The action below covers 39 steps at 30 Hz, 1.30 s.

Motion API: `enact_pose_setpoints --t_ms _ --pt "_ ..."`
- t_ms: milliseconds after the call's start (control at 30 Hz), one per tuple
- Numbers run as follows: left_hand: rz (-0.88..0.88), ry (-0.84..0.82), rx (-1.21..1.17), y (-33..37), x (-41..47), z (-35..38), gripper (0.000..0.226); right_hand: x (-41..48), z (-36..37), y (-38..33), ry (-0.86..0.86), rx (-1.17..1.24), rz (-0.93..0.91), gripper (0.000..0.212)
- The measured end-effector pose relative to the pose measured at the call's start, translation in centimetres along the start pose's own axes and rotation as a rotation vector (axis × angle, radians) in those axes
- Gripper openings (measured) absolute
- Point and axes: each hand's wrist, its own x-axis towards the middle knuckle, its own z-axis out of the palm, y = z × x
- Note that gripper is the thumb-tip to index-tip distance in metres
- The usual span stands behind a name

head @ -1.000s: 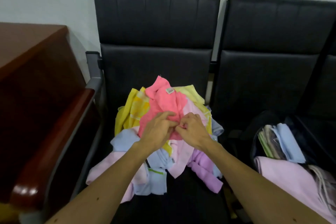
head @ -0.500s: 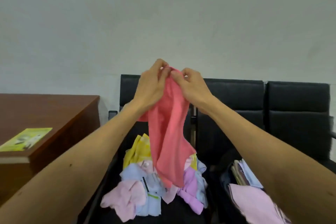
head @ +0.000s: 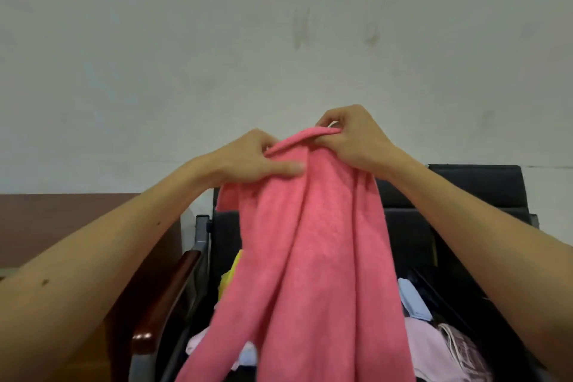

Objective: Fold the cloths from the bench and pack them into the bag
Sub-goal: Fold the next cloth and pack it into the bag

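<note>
A coral-pink cloth (head: 313, 257) hangs lifted in front of me, well above the bench. My left hand (head: 251, 158) grips its top edge on the left, and my right hand (head: 353, 139) pinches the same edge on the right. The cloth drapes down in long folds and hides most of the cloth pile on the black bench seat (head: 403, 239). Bits of yellow cloth (head: 231, 276) and pale pink cloth (head: 198, 341) show beside it. The black bag (head: 459, 304) sits low on the right, holding folded light blue cloth (head: 412, 298) and pink cloth (head: 424, 338).
A brown wooden desk (head: 77, 220) stands to the left. The bench's wooden armrest (head: 167, 295) runs along its left side. A plain pale wall (head: 279, 40) fills the upper view.
Both hands have lifted the coral-pink cloth off the pile and have spread apart along its top edge. The cloth is closer to the camera and hangs wider.
</note>
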Motion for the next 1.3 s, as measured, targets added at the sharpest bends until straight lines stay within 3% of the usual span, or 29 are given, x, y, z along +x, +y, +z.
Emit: enact_pose_setpoints --t_ms 100,233,333,367,433,500,567,667,867,1067,1133,1200,1300 --pt "-0.17 -0.283 -0.022 -0.7 -2.5 0.3 0.028 -1.4 -0.6 -0.8 -0.018 -0.048 -0.007 0.005" --pt "-0.246 -0.44 -0.077 -1.9 -6.1 -0.3 0.019 -3.4 -1.9 -1.7 0.089 0.054 0.051 0.006" --pt "-0.268 -0.251 -0.434 -3.0 -7.6 -0.1 0.032 -5.5 -2.4 -1.2 0.149 0.078 0.093 0.012" --pt "-0.257 -0.142 -0.555 -3.1 -7.4 0.1 0.034 -6.2 -2.3 -0.7 0.107 0.045 0.114 0.014" --pt "-0.205 0.059 -0.704 -2.3 -6.2 0.3 0.02 -7.5 -1.9 -0.1 -0.134 0.042 0.204 0.026" --pt "-0.143 0.126 -0.66 -0.4 -4.7 0.7 0.013 -8.0 -1.2 -0.7 -0.422 0.197 0.288 0.06" --pt "-0.109 0.083 -0.447 1.3 -3.5 1.5 0.019 -7.7 -0.2 -1.6 -0.497 0.416 0.3 0.082" --pt "-0.101 0.003 -0.223 2.9 -2.1 2.2 0.022 -6.6 0.9 -2.8 -0.386 0.468 0.301 0.075" --pt "-0.155 -0.059 -0.19 1.9 -0.6 2.3 0.015 -5.6 0.8 -1.8 -0.364 0.254 0.332 0.063" --pt "-0.244 -0.19 -0.614 -1.5 -1.5 4.2 0.017 -5.8 1.2 -0.4 -0.42 0.281 0.303 0.033" --pt "-0.246 -0.264 -0.872 -2.6 -2.1 5.4 0.034 -6.0 1.6 0.1 -0.358 0.321 0.313 0.016" --pt "-0.265 -0.316 -1.08 -3.5 -2.8 6.9 0.045 -6.2 2.2 0.4 -0.229 0.428 0.334 0.014" --pt "-0.296 -0.313 -1.007 -4.5 -4.0 9.7 0.043 -6.4 3.0 0.8 -0.098 0.537 0.36 0.014"
